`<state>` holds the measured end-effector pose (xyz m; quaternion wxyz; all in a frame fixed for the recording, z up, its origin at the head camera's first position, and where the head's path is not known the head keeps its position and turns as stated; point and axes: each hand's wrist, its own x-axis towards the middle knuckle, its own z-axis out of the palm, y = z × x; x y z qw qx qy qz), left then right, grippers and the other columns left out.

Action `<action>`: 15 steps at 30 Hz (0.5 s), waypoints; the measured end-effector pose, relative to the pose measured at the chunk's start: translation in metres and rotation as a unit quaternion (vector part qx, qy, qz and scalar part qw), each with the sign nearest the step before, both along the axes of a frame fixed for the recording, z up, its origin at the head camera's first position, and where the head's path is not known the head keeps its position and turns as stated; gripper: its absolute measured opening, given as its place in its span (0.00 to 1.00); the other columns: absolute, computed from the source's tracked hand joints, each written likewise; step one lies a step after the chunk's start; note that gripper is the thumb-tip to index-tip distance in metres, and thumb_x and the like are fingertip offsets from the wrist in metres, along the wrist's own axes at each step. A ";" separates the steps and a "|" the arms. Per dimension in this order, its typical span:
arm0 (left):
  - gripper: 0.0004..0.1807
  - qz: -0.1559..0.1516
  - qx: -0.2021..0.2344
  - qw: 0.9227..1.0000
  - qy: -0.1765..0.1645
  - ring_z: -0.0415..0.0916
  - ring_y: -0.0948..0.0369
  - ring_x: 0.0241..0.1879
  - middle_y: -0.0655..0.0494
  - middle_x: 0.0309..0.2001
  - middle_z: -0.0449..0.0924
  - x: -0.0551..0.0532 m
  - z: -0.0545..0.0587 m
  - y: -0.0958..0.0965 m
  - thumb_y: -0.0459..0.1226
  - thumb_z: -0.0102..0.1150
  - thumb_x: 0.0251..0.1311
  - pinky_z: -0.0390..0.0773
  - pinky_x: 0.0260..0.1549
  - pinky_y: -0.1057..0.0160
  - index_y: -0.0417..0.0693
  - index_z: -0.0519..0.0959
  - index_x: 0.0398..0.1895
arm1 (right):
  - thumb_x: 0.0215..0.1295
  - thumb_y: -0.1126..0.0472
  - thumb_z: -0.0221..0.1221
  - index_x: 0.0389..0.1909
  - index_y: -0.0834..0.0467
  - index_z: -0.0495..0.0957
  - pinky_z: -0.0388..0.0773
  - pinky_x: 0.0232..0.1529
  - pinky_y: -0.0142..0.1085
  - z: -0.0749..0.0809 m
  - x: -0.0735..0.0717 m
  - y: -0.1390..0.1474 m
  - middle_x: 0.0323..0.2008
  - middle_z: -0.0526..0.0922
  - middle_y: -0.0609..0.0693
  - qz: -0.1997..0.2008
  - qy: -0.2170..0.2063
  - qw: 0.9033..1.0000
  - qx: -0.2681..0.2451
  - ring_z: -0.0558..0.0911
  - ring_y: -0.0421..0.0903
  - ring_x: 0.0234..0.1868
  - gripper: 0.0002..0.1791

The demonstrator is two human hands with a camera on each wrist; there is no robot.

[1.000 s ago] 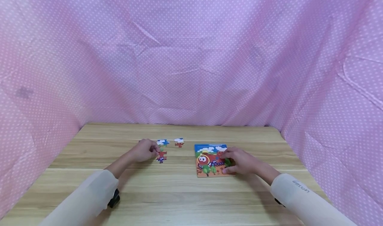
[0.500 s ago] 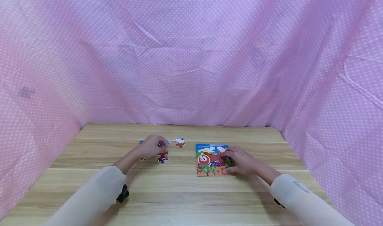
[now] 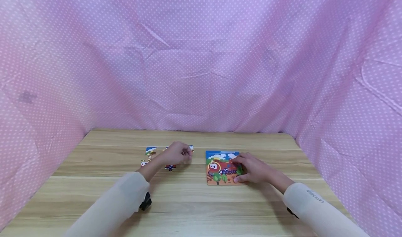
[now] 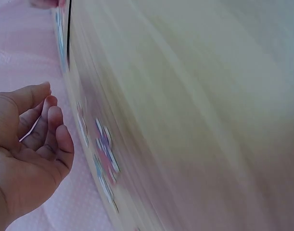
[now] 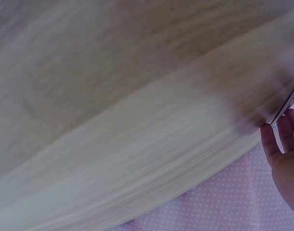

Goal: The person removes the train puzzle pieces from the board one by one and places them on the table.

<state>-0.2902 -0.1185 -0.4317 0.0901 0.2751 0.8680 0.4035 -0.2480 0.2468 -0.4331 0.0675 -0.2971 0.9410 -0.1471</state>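
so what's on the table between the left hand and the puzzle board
Nothing: in the head view only bare wooden table separates the left hand from the puzzle board. The loose pieces lie on the hand's other side.

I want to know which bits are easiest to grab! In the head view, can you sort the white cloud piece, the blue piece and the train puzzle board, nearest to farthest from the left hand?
1. White cloud puzzle piece, at the left hand's fingertips.
2. Square train puzzle board, to its right, under the right hand.
3. Blue-topped puzzle piece, to its left; nearly tied with the board.
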 end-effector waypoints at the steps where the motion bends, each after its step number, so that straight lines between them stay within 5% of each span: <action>1: 0.02 -0.002 0.000 1.000 0.001 0.75 0.63 0.30 0.58 0.29 0.81 -0.001 -0.001 0.004 0.27 0.66 0.61 0.77 0.30 0.68 0.38 0.84 0.36 | 0.59 0.33 0.68 0.69 0.54 0.74 0.71 0.66 0.56 0.000 0.000 0.000 0.63 0.74 0.53 -0.004 -0.001 1.000 0.001 0.72 0.53 0.63 0.43; 15: 0.02 -0.018 -0.007 0.999 -0.030 0.75 0.63 0.30 0.58 0.31 0.81 0.000 0.001 0.056 0.32 0.65 0.67 0.78 0.30 0.65 0.43 0.84 0.38 | 0.53 0.27 0.68 0.73 0.55 0.68 0.66 0.69 0.58 -0.006 -0.005 0.003 0.73 0.64 0.57 -0.007 -0.007 1.000 0.003 0.65 0.57 0.72 0.54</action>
